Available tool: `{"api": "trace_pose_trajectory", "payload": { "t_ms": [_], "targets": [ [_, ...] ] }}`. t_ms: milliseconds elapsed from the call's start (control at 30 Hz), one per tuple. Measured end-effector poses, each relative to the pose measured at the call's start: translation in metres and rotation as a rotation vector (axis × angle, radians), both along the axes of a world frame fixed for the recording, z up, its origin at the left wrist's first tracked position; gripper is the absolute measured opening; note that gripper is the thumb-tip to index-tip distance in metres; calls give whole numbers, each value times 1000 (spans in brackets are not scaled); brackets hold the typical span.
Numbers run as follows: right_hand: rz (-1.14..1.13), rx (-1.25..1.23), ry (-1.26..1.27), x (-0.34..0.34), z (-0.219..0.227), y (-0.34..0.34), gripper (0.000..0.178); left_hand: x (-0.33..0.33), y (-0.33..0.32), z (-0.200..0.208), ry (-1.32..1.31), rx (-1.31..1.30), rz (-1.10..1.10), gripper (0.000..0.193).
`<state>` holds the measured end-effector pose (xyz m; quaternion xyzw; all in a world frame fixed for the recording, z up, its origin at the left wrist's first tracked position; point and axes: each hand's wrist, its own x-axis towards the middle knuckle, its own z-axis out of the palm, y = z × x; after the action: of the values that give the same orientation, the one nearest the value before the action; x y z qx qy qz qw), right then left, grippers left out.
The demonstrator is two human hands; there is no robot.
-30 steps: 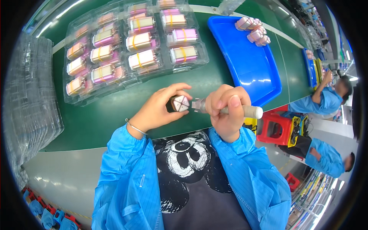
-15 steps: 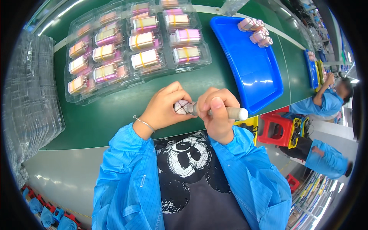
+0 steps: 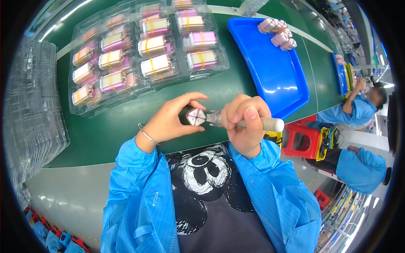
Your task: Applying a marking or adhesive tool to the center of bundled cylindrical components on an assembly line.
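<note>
My left hand point(image 3: 166, 120) curls around a small white-and-pink block point(image 3: 196, 117) with a dark cross on its end face. Its thumb lies below the block and its index finger is raised above; the fingers behind are hidden. My right hand point(image 3: 247, 122) is wrapped around a pale, pen-like tool point(image 3: 272, 124) with a white cap at its right end. The tool's grey flat tip point(image 3: 212, 118) points left, close beside the block's end face. Whether tip and block touch, I cannot tell.
Beyond my hands lies a clear plastic tray point(image 3: 145, 86) of banded white-and-pink blocks. On the right, a blue tray point(image 3: 278, 76) has several similar blocks at its far edge. Stacked clear trays point(image 3: 36, 105) stand left. Co-workers in blue and a red stool point(image 3: 301, 139) are at the right.
My left hand has shifted slightly left with the block, and its index finger has lifted off it. My right hand and the tool have moved a little right, exposing more of the end face.
</note>
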<state>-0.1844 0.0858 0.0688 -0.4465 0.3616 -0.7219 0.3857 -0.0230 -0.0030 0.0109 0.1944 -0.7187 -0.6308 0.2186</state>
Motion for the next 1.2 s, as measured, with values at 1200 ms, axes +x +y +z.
{"api": "trace_pose_trajectory", "payload": {
  "t_ms": [1200],
  "targets": [
    [229, 690, 143, -36, 16, -24, 15, -2, 10, -5, 456, 782, 71, 80]
  ]
}}
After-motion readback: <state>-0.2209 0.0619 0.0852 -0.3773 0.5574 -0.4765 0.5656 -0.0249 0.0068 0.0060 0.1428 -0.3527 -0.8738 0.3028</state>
